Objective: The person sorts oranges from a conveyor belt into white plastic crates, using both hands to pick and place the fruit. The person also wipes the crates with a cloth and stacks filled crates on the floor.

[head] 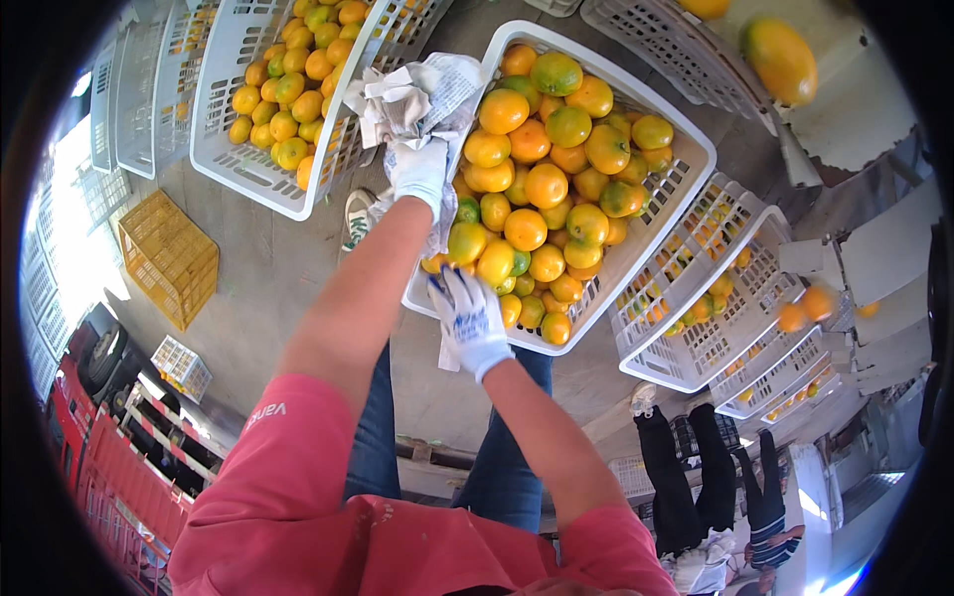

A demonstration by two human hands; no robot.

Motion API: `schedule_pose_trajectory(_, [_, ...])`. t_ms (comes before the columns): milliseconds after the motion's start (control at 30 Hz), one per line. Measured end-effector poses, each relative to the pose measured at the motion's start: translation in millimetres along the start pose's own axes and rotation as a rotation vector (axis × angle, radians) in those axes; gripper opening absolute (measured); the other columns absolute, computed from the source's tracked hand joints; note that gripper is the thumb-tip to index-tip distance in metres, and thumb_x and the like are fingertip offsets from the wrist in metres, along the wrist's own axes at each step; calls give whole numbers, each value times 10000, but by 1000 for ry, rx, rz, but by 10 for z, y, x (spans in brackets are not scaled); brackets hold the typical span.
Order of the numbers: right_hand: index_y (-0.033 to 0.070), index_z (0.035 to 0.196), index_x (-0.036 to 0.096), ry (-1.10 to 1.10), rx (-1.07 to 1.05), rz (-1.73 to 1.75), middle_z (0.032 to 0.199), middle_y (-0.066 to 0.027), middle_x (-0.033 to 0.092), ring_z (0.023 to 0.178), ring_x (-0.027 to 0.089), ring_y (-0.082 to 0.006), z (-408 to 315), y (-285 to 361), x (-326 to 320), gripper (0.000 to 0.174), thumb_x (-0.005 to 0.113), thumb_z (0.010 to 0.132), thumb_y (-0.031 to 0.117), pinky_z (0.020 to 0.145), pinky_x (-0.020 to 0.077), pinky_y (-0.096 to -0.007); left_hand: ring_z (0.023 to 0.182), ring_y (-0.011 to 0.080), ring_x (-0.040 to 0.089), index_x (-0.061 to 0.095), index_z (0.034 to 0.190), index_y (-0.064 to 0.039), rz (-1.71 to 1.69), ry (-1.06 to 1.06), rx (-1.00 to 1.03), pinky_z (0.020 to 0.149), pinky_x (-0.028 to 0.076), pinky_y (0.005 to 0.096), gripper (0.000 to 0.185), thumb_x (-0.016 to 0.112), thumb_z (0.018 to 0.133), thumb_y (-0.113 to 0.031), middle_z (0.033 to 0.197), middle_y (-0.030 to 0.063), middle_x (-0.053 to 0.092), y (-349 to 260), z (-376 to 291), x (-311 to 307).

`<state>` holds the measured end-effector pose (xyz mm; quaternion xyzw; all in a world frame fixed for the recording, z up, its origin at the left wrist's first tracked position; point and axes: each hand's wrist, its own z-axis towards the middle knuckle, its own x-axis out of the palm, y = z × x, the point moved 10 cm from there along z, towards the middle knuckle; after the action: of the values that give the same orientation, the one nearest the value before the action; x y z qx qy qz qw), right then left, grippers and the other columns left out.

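My left hand (414, 177), in a white glove, grips crumpled printed paper (417, 97) at the left rim of a white plastic crate (689, 141). The paper hides its fingertips. More paper hangs down along that rim, below the hand. Orange and green-tinged citrus fruits (546, 186) fill much of the crate in a heap. At the crate's near left corner is my right hand (469, 316), gloved in white with blue fingertips. Its fingers are slightly apart, beside the nearest fruits, and hold nothing.
Another white crate of citrus (257, 179) stands to the left, with a yellow crate (168, 257) beyond. On the right are more white crates (700, 328) and machinery with fruit (782, 63) on it. A red truck (112, 462) and two people (674, 477) are behind me.
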<state>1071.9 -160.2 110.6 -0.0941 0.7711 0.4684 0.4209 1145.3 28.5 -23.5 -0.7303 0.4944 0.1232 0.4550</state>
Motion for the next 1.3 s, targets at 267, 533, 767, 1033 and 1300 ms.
schedule_pose_trajectory(267, [41,1275,535,-722,268,-616,1296,-208,553,1214,502,-412,597,-2336,-2149,476,619,891,311,1011,393,-536,1067,347,640,652,1163,-68,945,481,915,928,497,445,392,491,898,-307,1183,186,656,-2082,-364,1417])
schedule_pose_trajectory(533, [74,1104,585,-597,433,-587,1076,-155,625,1067,564,-348,346,-2624,-1678,453,680,794,391,953,409,-529,1054,381,621,684,1032,-49,772,378,926,919,495,462,318,453,908,-229,1154,248,635,-1684,-669,1139])
schedule_pose_trajectory(767, [-5,1324,468,-161,603,-231,1306,-220,486,1228,436,-447,-1349,-1446,19,724,731,777,391,1088,287,-612,1215,439,450,682,1136,-157,868,536,878,1058,356,534,337,577,817,-179,1395,222,461,848,-1675,-33])
schedule_pose_trajectory(1033, [-20,1463,368,754,270,-238,1539,-229,318,1439,250,-417,-1174,-818,896,657,440,942,374,1155,164,-603,1175,314,608,680,1208,-77,1323,1418,155,1000,464,459,404,467,933,-282,1276,152,635,2708,-2687,-539])
schedule_pose_trajectory(1300, [42,1409,429,-151,408,-417,1401,-230,488,1292,458,-420,2631,-2578,-1806,711,525,886,516,1074,350,-536,1082,357,638,694,1082,-80,1133,1276,174,933,499,441,330,560,831,-246,1161,187,670,2152,-2230,-369])
